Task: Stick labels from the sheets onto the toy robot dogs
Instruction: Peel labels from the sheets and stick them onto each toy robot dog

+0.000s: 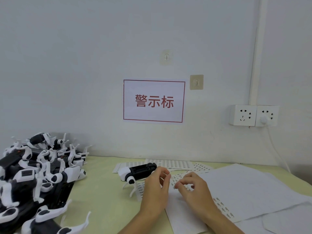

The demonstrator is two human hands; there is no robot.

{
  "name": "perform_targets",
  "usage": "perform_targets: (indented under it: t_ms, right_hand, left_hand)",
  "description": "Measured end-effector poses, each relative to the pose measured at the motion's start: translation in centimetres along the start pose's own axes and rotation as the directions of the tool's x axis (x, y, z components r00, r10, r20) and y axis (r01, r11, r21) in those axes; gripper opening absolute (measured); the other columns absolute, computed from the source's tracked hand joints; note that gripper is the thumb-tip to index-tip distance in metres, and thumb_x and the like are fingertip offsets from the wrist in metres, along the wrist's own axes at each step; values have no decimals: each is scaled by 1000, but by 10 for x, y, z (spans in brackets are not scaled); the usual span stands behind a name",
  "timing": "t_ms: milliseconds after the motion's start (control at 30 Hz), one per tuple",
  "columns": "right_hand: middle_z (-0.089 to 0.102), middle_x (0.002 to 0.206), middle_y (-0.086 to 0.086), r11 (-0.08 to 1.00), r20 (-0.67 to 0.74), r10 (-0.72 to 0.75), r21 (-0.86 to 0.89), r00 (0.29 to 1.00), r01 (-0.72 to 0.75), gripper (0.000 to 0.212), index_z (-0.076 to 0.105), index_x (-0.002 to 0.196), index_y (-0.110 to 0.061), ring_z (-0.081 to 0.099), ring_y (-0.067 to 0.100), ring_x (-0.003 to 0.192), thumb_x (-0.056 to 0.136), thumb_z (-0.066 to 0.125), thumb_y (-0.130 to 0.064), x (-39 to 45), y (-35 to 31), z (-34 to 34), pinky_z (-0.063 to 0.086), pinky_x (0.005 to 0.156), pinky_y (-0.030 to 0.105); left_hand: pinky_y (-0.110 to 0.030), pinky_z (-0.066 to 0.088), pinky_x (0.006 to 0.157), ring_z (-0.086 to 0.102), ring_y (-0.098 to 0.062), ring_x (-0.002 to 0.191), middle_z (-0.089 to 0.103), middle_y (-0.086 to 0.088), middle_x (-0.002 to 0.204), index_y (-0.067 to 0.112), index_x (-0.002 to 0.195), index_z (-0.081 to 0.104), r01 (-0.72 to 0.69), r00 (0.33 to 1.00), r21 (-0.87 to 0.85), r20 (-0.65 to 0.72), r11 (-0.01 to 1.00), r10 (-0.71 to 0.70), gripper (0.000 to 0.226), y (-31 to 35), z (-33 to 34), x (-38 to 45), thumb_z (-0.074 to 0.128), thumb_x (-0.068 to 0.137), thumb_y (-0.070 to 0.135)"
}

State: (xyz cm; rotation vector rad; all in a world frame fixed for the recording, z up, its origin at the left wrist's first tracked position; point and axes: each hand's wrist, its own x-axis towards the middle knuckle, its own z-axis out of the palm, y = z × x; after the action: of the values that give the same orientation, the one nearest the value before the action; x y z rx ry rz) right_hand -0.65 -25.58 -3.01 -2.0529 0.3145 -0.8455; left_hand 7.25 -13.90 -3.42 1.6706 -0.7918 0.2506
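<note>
While you sit at the pale green table (101,191), a big pile of black and white toy dogs (38,173) lies on its left side, up against the wall. Next comes one toy dog (135,171) lying alone on its side, partly on a sticker sheet (125,165), with its white legs pointing toward you. Just right of that dog is your left hand (156,188); its fingers are curled, with the fingertips close together, but you cannot tell if they pinch a sticker. Your right hand (192,188) is near it, fingers bent down and touching the sticker sheet (222,208) under it, maybe picking at a label. More sticker sheets (168,163) lie by the wall. Plain white papers (244,188) cover the right side of the table. On the wall you see a sign with red words (154,101) and two white sockets (253,115).
</note>
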Motion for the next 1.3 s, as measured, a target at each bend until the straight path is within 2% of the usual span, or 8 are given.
perform_targets:
  t_ms: [167,300,533,667,767,900,1200,1300]
  right_hand:
    - [74,82,-9,993,49,42,111,998,-47,20,79,74,-24,64,4,80,86,71,-10,-1,-4,-5,47,74,20]
    - [76,84,-9,985,50,50,163,997,-58,23,79,83,-22,67,6,83,87,67,-4,0,-4,-8,49,73,13]
    - [72,75,-8,957,39,80,277,996,-88,31,79,87,-27,62,5,71,87,65,0,2,3,-8,45,65,18]
    - [70,71,-7,940,84,86,323,993,-109,40,80,92,-28,61,3,69,86,61,7,3,4,-9,45,72,20]
    - [63,64,-7,945,121,66,310,990,-101,44,77,101,-29,55,1,63,87,59,9,3,3,-9,43,70,17]
    - [60,65,-8,973,137,16,227,990,-47,48,74,107,-34,54,2,65,87,59,7,1,2,-9,44,72,11]
    - [68,78,-8,992,196,-44,124,980,19,50,70,115,-38,58,2,71,88,60,3,0,1,-7,45,83,13]
    - [70,80,-10,995,187,-35,101,982,17,46,70,113,-39,60,1,73,88,62,-2,0,3,-5,45,78,12]
  left_hand:
    - [-16,41,64,53,-4,75,60,13,78,34,80,53,-96,995,147,55,984,89,25,-4,2,-1,59,98,18]
    - [-24,46,64,54,-9,75,59,14,78,36,82,49,-154,983,218,136,964,126,21,-6,5,-2,58,99,28]
    - [-18,47,68,58,-2,78,61,12,84,44,105,37,-67,985,183,169,981,36,27,-6,3,-3,61,95,38]
    - [-17,46,65,58,-4,67,66,2,79,38,98,45,17,979,105,201,994,-38,17,-3,3,-2,60,97,31]
    - [-21,46,53,59,-7,56,69,1,67,22,90,59,132,972,-69,204,989,-115,9,0,0,0,61,97,18]
    - [-19,42,48,63,-10,60,70,-2,67,9,91,64,196,968,-176,194,965,-161,9,2,-6,2,58,98,8]
    - [-25,41,46,60,-13,60,67,-1,65,4,93,57,246,961,-203,178,948,-211,11,2,-7,2,54,101,12]
    - [-25,41,46,60,-13,60,66,-2,65,4,91,55,237,965,-197,162,951,-207,10,3,-8,2,52,100,8]
